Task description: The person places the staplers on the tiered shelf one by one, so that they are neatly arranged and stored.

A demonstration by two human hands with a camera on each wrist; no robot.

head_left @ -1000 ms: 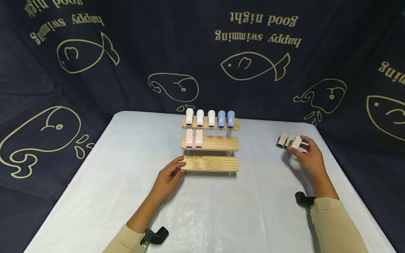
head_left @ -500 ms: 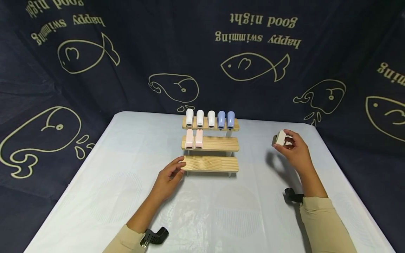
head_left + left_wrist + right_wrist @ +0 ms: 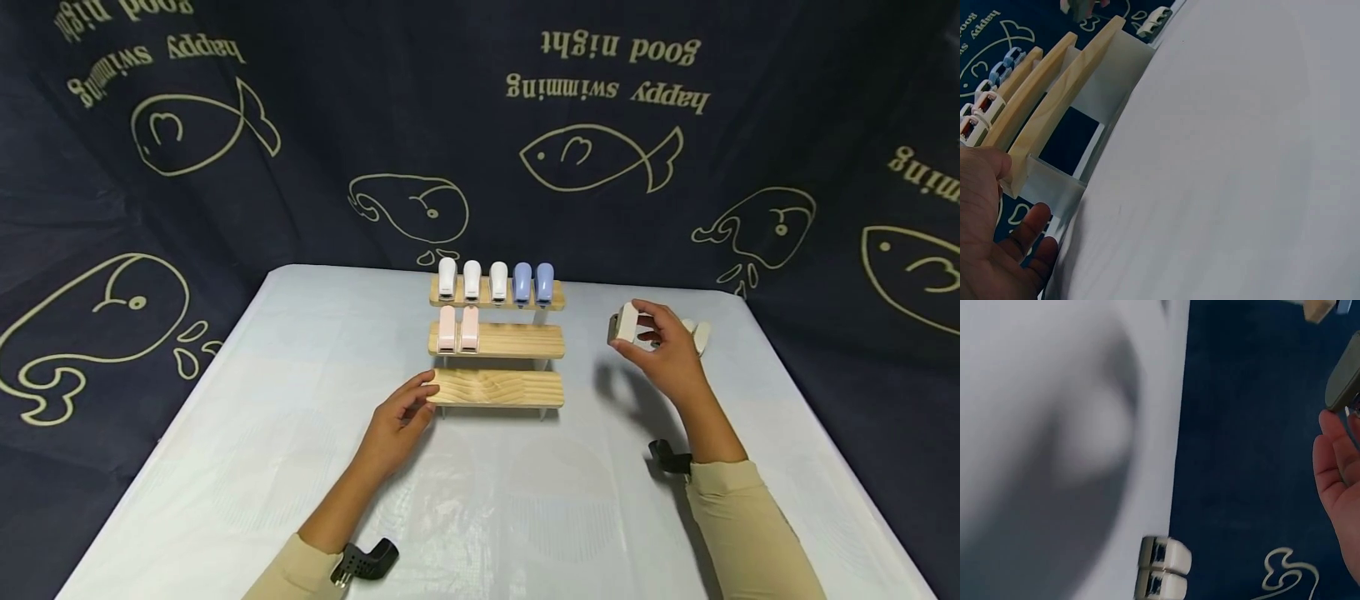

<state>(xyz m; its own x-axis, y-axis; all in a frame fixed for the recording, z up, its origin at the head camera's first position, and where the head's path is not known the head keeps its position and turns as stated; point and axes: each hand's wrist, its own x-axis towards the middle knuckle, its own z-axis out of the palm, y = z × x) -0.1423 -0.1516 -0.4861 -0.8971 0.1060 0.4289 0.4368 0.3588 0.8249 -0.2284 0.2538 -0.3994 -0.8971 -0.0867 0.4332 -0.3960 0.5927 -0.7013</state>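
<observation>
My right hand [image 3: 675, 358] grips a small off-white stapler [image 3: 627, 322] above the table, right of the rack. In the right wrist view, the held stapler [image 3: 1342, 378] shows at the right edge, by the fingertips. My left hand [image 3: 399, 425] holds the left end of the lowest shelf [image 3: 498, 388] of a three-tier wooden rack, with fingertips at its corner. Pink staplers [image 3: 458, 331] stand at the left of the middle tier. The top tier bears white staplers [image 3: 472, 281] and blue staplers [image 3: 533, 283]; the lowest tier bears none.
Two more off-white staplers [image 3: 1166, 569] stand on the table in the right wrist view, partly behind my right hand in the head view. A white cloth covers the table [image 3: 315, 367]. A dark blue curtain [image 3: 315, 225] with fish drawings hangs behind and beside it.
My right hand has lifted one off-white stapler from the group at the right and carried it left toward the rack. My left hand has stayed at the shelf's end.
</observation>
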